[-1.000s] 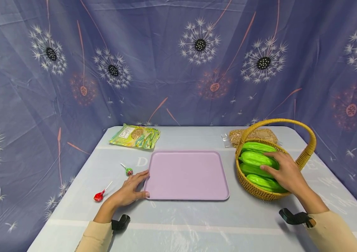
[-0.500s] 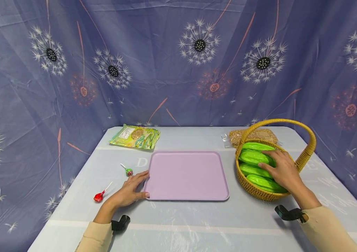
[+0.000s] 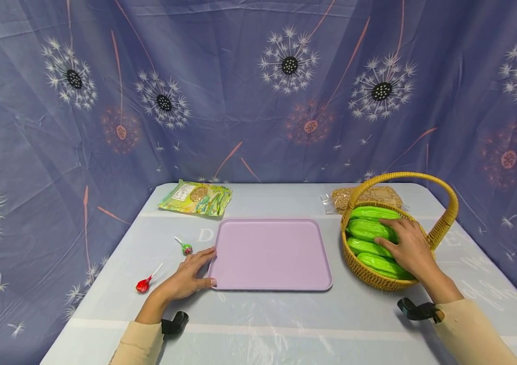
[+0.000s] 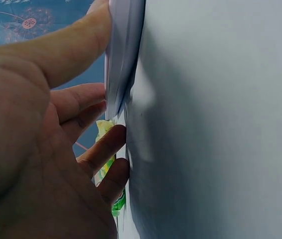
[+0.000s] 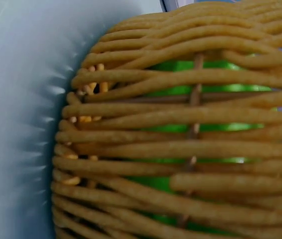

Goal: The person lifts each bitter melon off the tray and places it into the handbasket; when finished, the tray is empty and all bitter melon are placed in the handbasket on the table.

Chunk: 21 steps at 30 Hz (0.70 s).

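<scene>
A lilac tray (image 3: 271,253) lies flat in the middle of the table. My left hand (image 3: 193,272) rests against its near left corner, thumb on the front rim, fingers straight along the left edge. In the left wrist view the thumb (image 4: 66,45) presses on the tray's rim (image 4: 123,55). A wicker basket (image 3: 444,223) with a hoop handle stands to the right and holds several green gourds (image 3: 368,229). My right hand (image 3: 411,251) lies on them, fingers curled over the second gourd from the back. The right wrist view shows only the basket wall (image 5: 181,149) with green behind it.
Left of the tray lie a green lollipop (image 3: 187,248) and a red lollipop (image 3: 142,285). A green snack bag (image 3: 196,197) sits at the back left, a clear bag of grain (image 3: 341,198) behind the basket. A patterned blue cloth hangs around the table.
My right hand has slid a little left and towards the back over the gourds. The left hand and the tray have not moved.
</scene>
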### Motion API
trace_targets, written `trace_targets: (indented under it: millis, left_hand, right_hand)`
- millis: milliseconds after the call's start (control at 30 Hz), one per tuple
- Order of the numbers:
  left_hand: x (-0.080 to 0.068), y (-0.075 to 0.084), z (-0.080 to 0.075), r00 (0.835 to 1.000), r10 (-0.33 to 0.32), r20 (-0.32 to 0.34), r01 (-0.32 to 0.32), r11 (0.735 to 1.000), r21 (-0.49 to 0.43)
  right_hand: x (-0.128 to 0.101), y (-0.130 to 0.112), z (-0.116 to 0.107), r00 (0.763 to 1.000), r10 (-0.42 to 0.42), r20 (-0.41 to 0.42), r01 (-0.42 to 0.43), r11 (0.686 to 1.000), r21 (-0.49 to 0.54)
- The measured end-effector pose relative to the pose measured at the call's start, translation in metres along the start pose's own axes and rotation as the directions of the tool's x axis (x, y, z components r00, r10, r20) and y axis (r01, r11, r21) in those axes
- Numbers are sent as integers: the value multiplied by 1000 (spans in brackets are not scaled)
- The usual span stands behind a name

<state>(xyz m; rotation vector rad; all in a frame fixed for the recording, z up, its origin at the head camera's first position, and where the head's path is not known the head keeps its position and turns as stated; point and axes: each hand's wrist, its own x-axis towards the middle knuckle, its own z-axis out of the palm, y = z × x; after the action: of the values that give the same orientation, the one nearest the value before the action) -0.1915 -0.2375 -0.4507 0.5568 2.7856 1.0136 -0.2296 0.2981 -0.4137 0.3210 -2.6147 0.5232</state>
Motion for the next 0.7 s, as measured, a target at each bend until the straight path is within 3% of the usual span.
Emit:
trace_targets:
  millis: [333, 700]
  left_hand:
    - [0, 3, 0, 1000, 2, 10, -2, 1000, 16]
    - [1, 9, -10, 1000, 19, 22, -20, 997, 68]
  right_hand:
    - [-6, 0, -6, 999, 32, -11, -31, 999, 14]
    - [-11, -15, -10, 995, -25, -101, 34, 995, 90]
